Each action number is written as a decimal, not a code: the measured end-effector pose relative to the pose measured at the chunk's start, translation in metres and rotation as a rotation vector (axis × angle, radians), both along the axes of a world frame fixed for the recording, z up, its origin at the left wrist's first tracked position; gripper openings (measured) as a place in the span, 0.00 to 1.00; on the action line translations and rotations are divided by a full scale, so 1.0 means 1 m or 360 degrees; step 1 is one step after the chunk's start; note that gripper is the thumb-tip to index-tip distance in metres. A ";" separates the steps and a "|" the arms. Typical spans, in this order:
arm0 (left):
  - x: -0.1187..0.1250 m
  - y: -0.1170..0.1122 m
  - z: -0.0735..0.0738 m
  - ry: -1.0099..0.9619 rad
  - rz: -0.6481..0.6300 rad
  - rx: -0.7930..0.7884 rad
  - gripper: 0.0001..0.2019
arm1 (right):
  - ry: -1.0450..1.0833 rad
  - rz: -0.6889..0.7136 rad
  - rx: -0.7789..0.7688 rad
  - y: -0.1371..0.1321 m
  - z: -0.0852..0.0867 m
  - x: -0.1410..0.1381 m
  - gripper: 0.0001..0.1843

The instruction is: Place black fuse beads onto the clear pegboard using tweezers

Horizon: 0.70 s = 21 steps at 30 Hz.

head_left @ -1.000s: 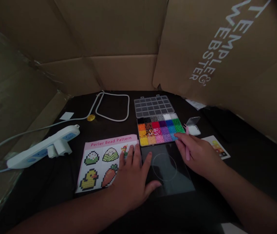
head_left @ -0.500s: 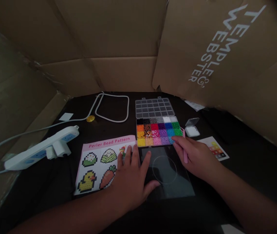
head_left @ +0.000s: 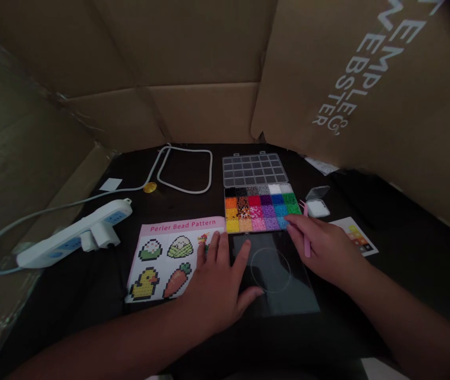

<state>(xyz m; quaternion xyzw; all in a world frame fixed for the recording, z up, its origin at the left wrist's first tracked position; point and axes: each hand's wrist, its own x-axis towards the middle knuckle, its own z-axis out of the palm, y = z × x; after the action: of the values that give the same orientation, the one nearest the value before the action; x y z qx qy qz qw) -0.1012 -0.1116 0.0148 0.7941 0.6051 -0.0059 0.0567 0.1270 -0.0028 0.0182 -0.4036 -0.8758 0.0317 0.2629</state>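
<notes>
Pink tweezers (head_left: 307,247) were pinched in the right-hand grip (head_left: 322,245) by the near right corner of the bead box (head_left: 256,232); the left-hand grip (head_left: 219,282), spread wide, was laid across pattern sheet (head_left: 163,259) and clear board (head_left: 288,296).

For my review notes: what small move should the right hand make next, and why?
Perhaps pinch from the light-blue beads: the right hand sits at their near corner of the bead box, while the pink tweezers it holds point forward rather than down. The left hand is spread over the pattern sheet.
</notes>
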 end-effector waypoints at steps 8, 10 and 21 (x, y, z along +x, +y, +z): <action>0.002 -0.006 0.008 -0.0004 -0.0030 0.0289 0.37 | 0.0231 -0.0005 -0.0065 -0.002 0.000 0.000 0.11; 0.002 -0.008 0.012 -0.0128 -0.0182 0.0341 0.35 | 0.0491 -0.0008 -0.0218 -0.004 0.001 -0.001 0.12; 0.000 -0.006 0.006 -0.0276 -0.1000 0.0058 0.26 | 0.1740 0.0253 -0.1352 0.000 0.000 -0.013 0.18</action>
<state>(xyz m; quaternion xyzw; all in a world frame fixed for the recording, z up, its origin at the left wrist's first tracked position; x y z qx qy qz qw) -0.1016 -0.1172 0.0213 0.9405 0.3233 0.0553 0.0891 0.1136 -0.0030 0.0179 -0.3323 -0.5565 0.5893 0.4824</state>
